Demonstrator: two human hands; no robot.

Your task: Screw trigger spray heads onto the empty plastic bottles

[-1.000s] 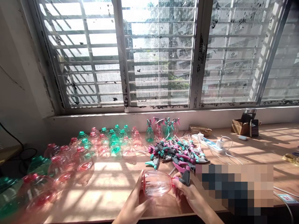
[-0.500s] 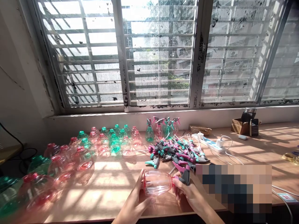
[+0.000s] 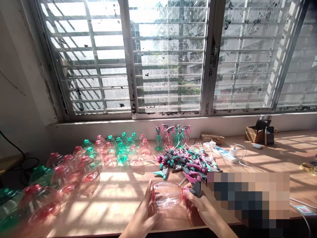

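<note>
A clear pink bottle [image 3: 167, 195] lies sideways in the air just above the table's front part, its base to the left. My left hand [image 3: 146, 208] is closed around the base end, thumb below and fingers behind. At the neck, the fingers of my right hand [image 3: 198, 203] grip the pink collar of a grey-and-pink trigger spray head [image 3: 196, 188]. The head sits on the bottle's mouth; how tightly cannot be seen. Right behind lies a pile of loose spray heads [image 3: 183, 160] in grey, pink and teal, with white tubes.
Several open pink and green bottles [image 3: 89, 172] stand along the left and back. Finished-looking spray bottles [image 3: 168, 137] stand by the wall. A power strip [image 3: 220, 152] with chargers, a cardboard box [image 3: 254, 134] and a phone [image 3: 269, 135] are at right. A blurred patch hides the right front.
</note>
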